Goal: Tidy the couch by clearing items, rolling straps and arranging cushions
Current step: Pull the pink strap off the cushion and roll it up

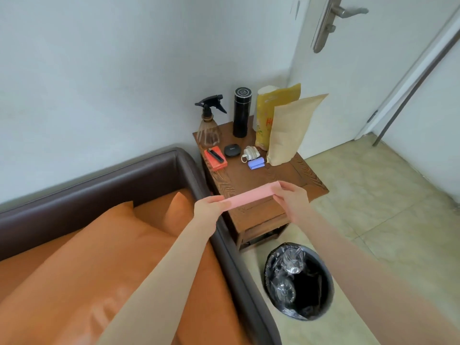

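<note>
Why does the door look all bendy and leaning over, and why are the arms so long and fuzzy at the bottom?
Head view: the wide-angle lens bends the edges, so the door leans and the forearms stretch and smear near the bottom; the pink strap between the left hand and right hand looks sharper; light is soft, shadows faint.

Two bare forearms, no sleeves (no rings or watch visible).

I can't read the print on the yellow bag (267, 115), half hidden behind the brown paper pouch (290, 131). The couch (104, 180) runs off frame; the bin's (323, 277) contents look like crumpled plastic, perhaps.
</note>
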